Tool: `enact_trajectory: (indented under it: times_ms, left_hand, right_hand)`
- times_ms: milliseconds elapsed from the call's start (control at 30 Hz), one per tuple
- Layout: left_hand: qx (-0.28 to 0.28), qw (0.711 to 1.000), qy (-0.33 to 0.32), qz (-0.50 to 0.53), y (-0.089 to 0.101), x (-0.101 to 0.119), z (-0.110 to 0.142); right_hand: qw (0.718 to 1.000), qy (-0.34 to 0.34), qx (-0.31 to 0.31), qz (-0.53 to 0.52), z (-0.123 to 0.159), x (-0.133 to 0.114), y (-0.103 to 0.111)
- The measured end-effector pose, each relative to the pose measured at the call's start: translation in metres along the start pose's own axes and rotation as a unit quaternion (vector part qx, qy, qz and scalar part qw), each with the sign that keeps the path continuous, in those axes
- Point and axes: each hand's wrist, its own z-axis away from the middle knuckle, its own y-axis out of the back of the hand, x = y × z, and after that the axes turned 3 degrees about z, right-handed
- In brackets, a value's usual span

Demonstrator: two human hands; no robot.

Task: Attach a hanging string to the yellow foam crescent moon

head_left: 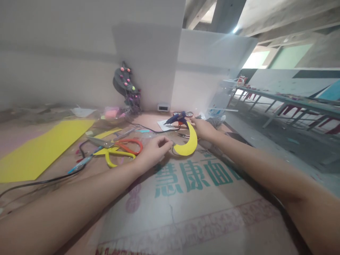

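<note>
My left hand (156,148) pinches the lower tip of a yellow crescent moon cut-out (191,144) between thumb and forefinger. A thin dark edge shows just under that tip. Close to the crescent's upper tip is my right hand (203,128), its fingers blurred and partly hidden. Just left of those fingers a dark blue glue gun (175,118) points left above a white paper piece (166,125); I cannot tell whether the hand touches it. Scissors with red and yellow handles (119,150) lie left of my left hand.
A yellow sheet (50,150) covers the table's left side, with a black cable (39,183) near it. Against the wall stands a grey crescent decoration with coloured balls (124,83). A small digital clock (163,107) sits at the back, grey yarn (216,122) at the right.
</note>
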Motion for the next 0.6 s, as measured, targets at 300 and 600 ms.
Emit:
enact_trajectory:
  times_ms: [300, 600]
  left_hand:
    - [0.105, 0.993, -0.054, 0.023, 0.004, -0.003, -0.005]
    - [0.096, 0.994, -0.042, 0.005, 0.003, -0.007, -0.007]
  right_hand:
    - [0.987, 0.154, -0.020, -0.051, 0.066, -0.030, 0.012]
    - [0.930, 0.299, -0.085, -0.194, 0.097, -0.078, 0.017]
